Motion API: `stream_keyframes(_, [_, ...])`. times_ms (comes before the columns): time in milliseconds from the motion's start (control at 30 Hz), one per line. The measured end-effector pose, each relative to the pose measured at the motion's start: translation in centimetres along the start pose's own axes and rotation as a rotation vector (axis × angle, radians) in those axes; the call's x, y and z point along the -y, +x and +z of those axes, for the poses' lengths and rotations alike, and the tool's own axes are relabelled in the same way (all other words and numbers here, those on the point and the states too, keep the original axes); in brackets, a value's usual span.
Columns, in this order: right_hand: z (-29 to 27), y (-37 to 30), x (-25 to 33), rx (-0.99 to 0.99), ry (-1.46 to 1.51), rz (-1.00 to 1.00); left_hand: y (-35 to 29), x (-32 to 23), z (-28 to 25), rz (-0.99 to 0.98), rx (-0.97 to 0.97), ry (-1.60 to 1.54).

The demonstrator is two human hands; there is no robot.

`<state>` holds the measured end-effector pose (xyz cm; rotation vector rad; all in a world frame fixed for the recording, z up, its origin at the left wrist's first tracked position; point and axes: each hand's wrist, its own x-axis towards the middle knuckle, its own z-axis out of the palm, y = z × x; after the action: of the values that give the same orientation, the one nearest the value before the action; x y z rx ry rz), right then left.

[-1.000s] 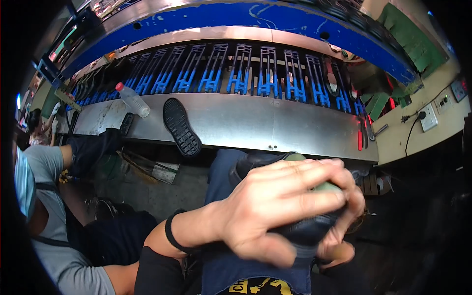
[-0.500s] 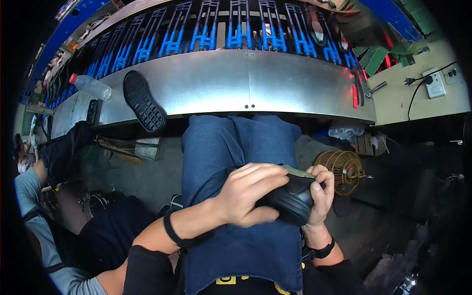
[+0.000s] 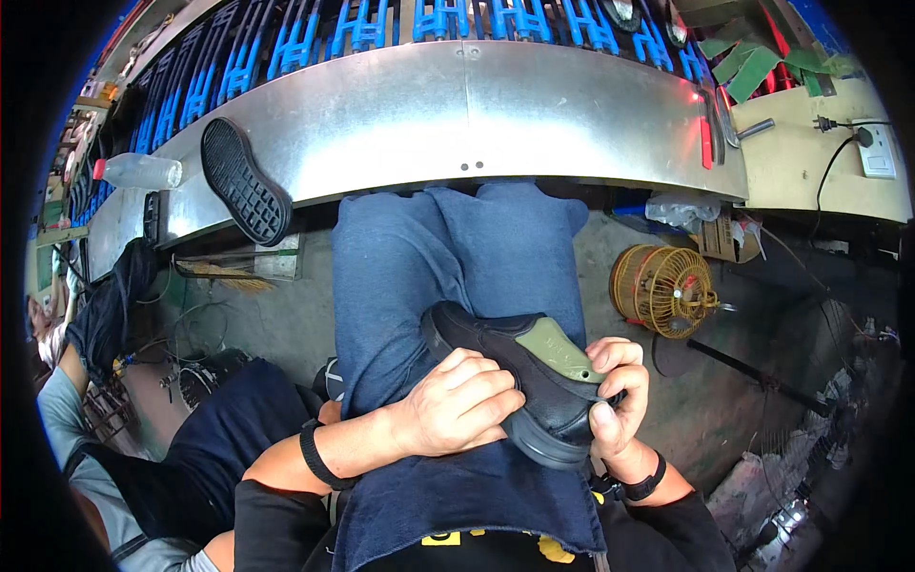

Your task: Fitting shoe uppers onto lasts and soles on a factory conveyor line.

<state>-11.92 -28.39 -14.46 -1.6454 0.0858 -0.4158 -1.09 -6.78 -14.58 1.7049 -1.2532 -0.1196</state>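
A black shoe [image 3: 491, 343] with an olive-green panel and a dark sole lies on its side across my lap. My left hand [image 3: 462, 405] is closed on its near edge, fingers curled against the sole side. At the other end, my right hand [image 3: 618, 391] pinches the shoe's edge by the green panel, thumb below and fingers above. Beyond my knees, a loose black shoe sole [image 3: 246, 181] rests tread-up on the metal ledge, partly overhanging its front edge.
Blue rods [image 3: 362, 29] line the conveyor behind the metal ledge [image 3: 381, 124]. A clear bottle [image 3: 143, 172] lies at left; red-handled tools [image 3: 706, 143] lie at right. A wicker cage [image 3: 662, 291] sits on the floor. Another person's arm [image 3: 69, 381] shows at left.
The shoe has turned so its green panel and toe-to-heel length show more. My left hand has shifted down and closed on it. The whole view has tilted slightly downward.
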Motion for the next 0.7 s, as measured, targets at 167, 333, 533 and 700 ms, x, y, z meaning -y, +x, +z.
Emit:
stream_keyframes(167, [0.0,-0.3,0.2,-0.035,-0.036,0.003,0.9,-0.2,0.1,-0.026,0.07,-0.069])
stream_keyframes(333, [0.3,-0.7,0.4,-0.036,-0.05,0.025,1.4,-0.5,-0.2,-0.039,0.147,-0.092])
stream_keyframes(533, [0.4,-1.3,0.3,-0.034,-0.035,0.009,0.6,-1.0,0.1,-0.003,0.12,-0.033])
stream_keyframes(700, [0.6,-1.8,0.3,-0.06,-0.02,0.03,0.5,-1.2,0.4,-0.005,0.128,-0.028])
